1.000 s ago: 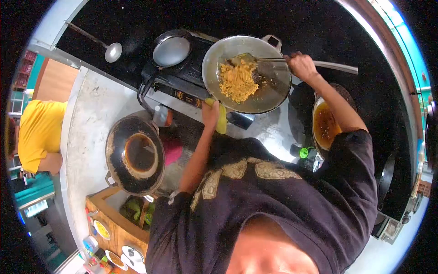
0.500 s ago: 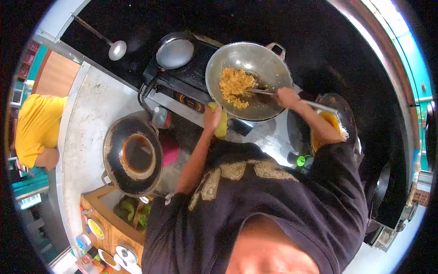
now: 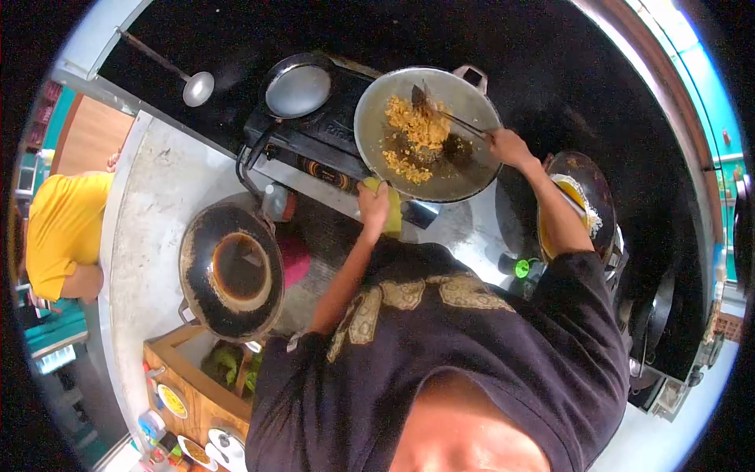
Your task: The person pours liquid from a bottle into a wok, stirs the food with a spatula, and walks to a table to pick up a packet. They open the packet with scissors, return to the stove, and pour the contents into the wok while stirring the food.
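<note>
My right hand (image 3: 510,148) is wrapped round the handle of a metal spatula (image 3: 464,124). The spatula's blade is in the crumbly orange-brown food (image 3: 417,126) inside a large silver wok (image 3: 373,98). My left hand (image 3: 374,206) grips a yellow-green cloth (image 3: 391,216) at the wok's near left rim. The wok stands on the right side of a black stove (image 3: 330,130), and a small pan (image 3: 299,90) sits on its left side.
A dark wok (image 3: 197,291) with brown liquid stands at the left. A ladle (image 3: 198,89) lies at the upper left. Another pan (image 3: 582,169) with yellow and white contents is right of my forearm. A person in yellow (image 3: 67,228) is at the far left.
My right hand has moved slightly up and right, and the spatula's blade is now higher in the wok. The food is more spread out. My left hand still grips the cloth.
</note>
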### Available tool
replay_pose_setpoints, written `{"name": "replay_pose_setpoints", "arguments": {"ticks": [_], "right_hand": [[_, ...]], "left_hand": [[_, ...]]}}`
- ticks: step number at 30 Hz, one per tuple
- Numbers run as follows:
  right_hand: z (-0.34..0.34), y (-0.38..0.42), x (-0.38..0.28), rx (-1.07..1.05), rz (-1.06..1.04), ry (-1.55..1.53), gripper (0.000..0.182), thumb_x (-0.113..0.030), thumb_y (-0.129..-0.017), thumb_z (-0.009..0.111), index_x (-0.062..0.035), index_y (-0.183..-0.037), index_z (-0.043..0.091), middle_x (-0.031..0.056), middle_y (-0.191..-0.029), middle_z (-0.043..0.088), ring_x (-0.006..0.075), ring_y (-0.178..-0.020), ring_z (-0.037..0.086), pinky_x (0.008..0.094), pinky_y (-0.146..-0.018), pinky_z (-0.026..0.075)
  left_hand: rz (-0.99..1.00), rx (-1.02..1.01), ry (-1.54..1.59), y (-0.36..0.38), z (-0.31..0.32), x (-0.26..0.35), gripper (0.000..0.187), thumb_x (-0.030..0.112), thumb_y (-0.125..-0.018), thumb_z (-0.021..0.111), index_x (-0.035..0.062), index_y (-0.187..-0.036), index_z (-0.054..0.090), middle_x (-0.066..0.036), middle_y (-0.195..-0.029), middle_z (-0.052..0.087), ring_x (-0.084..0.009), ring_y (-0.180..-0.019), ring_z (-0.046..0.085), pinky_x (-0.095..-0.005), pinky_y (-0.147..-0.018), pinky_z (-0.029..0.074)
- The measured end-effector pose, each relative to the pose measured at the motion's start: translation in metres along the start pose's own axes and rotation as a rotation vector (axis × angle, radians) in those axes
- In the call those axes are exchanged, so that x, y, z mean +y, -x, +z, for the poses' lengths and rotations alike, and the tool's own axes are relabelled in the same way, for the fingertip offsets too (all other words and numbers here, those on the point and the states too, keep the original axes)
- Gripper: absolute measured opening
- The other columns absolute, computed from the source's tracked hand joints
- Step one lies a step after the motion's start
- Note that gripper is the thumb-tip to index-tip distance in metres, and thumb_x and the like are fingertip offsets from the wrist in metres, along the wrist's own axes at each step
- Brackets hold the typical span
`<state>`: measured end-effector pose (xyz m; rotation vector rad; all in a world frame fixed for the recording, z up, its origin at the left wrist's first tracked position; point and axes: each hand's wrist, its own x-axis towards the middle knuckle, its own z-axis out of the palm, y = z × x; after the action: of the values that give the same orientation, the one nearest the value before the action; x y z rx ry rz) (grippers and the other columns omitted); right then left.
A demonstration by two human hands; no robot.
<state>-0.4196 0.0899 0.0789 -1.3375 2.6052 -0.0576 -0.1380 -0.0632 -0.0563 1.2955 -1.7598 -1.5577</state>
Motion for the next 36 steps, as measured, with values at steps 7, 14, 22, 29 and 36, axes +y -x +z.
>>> {"name": "replay_pose_setpoints", "arguments": {"ticks": [7,14,22,29,36], "right_hand": [[0.004,0.073,-0.068,-0.222,-0.123,0.313,0.015,-0.012,-0.074,0.05,-0.0035,-0.077,0.062,0.0193,-0.074,0.062,0.0309,-0.072,0.063,0.0393,-0.06,0.05],[0.041,0.046,-0.055,-0.067,-0.198,0.558,0.012,-0.011,-0.074,0.049,-0.0113,-0.069,0.061,0.0084,-0.069,0.063,0.0219,-0.066,0.063,0.0332,-0.052,0.048],[0.011,0.094,-0.082,-0.233,-0.233,0.674,0.015,-0.013,-0.076,0.048,-0.0117,-0.075,0.063,0.006,-0.071,0.063,0.0209,-0.067,0.063,0.0339,-0.051,0.047],[-0.002,0.042,-0.068,-0.284,-0.226,0.601,0.018,-0.015,-0.08,0.047,-0.0094,-0.083,0.063,0.0072,-0.082,0.065,0.0213,-0.077,0.064,0.0341,-0.059,0.05],[-0.019,0.059,-0.09,-0.22,-0.185,0.615,0.017,-0.014,-0.078,0.05,-0.0084,-0.086,0.063,0.0081,-0.086,0.064,0.0224,-0.08,0.063,0.0337,-0.064,0.049]], "left_hand": [[0.02,0.09,-0.002,0.011,0.007,0.008,0.053,0.021,-0.075,0.058,-0.013,-0.11,0.035,-0.032,-0.096,0.052,-0.0437,-0.093,0.05,-0.0424,-0.082,0.038],[0.017,0.057,0.081,0.014,0.007,0.012,0.053,0.021,-0.075,0.058,-0.0115,-0.11,0.035,-0.032,-0.096,0.052,-0.0443,-0.092,0.05,-0.0432,-0.081,0.038],[-0.035,0.074,0.128,0.022,0.006,0.024,0.052,0.022,-0.077,0.053,-0.0117,-0.11,0.032,-0.032,-0.098,0.05,-0.0442,-0.094,0.049,-0.0431,-0.083,0.037],[0.036,0.05,0.209,0.013,0.014,0.001,0.053,0.021,-0.077,0.052,-0.0128,-0.112,0.031,-0.032,-0.102,0.048,-0.0428,-0.095,0.049,-0.0426,-0.083,0.037],[0.012,0.026,0.178,0.018,0.011,0.006,0.052,0.022,-0.077,0.051,-0.0124,-0.112,0.031,-0.031,-0.101,0.048,-0.0424,-0.095,0.049,-0.0423,-0.084,0.037]]}}
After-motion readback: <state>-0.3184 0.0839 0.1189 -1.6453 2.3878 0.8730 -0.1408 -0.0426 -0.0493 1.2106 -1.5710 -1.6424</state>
